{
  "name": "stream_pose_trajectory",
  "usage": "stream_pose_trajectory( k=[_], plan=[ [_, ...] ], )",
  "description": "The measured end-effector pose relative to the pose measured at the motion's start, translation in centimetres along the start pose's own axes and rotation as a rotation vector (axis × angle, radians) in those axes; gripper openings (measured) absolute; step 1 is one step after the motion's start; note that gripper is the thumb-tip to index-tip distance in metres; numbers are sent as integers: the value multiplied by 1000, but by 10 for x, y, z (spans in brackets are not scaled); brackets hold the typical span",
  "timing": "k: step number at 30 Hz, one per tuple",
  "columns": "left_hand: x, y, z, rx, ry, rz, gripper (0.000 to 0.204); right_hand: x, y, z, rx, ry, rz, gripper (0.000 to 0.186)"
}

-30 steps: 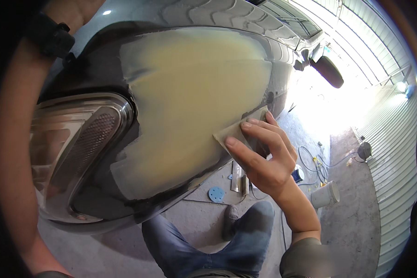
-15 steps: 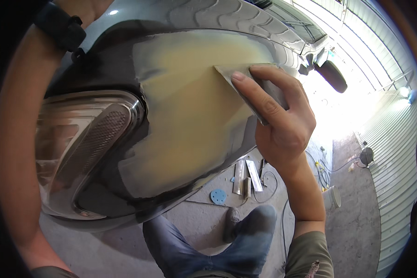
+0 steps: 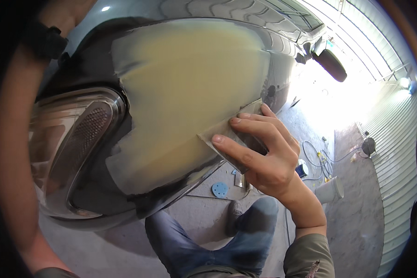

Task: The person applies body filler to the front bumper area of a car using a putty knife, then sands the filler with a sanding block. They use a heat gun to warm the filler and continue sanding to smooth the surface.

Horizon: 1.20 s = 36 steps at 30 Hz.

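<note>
My right hand (image 3: 273, 162) grips a thin, flat grey spreader (image 3: 208, 134), with several fingers laid across its face. The thumb is hidden behind it. The blade's far edge rests on the lower right part of a patch of yellowish filler (image 3: 185, 83), which has thin greyish smeared margins. The patch covers a dark car body panel (image 3: 102, 162) beside the headlight (image 3: 79, 148). At the upper left, my left hand (image 3: 72, 11) reaches over the car, cut off by the dark rim, its fingers out of sight. A black watch (image 3: 46, 41) is on that wrist.
A blue sanding disc (image 3: 219, 189) and a metal plate (image 3: 239, 180) lie on the floor beyond my knees. To the right stand a blue can (image 3: 302, 169), a whitish bucket (image 3: 329, 190) and coiled cables (image 3: 323, 160). A corrugated wall (image 3: 398, 153) rises at far right.
My right hand has drawn the spreader down and a little left across the filler, from its upper right to its lower right edge. The view has shifted slightly.
</note>
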<state>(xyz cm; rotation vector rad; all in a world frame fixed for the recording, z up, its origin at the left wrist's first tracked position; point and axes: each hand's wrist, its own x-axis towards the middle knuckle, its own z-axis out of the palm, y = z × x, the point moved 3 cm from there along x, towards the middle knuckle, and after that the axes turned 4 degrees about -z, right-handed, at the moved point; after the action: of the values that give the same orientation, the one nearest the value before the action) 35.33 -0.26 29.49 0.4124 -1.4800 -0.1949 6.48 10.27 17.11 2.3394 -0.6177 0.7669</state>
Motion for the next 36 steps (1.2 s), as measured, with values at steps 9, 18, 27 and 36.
stream_pose_trajectory(
  k=[9, 18, 27, 36],
  plan=[
    [-1, -11, -4, -291, -230, -311, 24, 62, 62, -64, 95, 494, -117, 46],
    [-20, 3, 6, -973, -608, -206, 26, 145, 32, -9, -170, 559, -393, 51],
    [1, 16, 13, -982, -284, -415, 25, 55, 84, -60, -117, 203, 99, 58],
    [3, 11, 15, -729, -131, -357, 24, 18, 86, -13, 45, 230, 359, 63]
  ],
)
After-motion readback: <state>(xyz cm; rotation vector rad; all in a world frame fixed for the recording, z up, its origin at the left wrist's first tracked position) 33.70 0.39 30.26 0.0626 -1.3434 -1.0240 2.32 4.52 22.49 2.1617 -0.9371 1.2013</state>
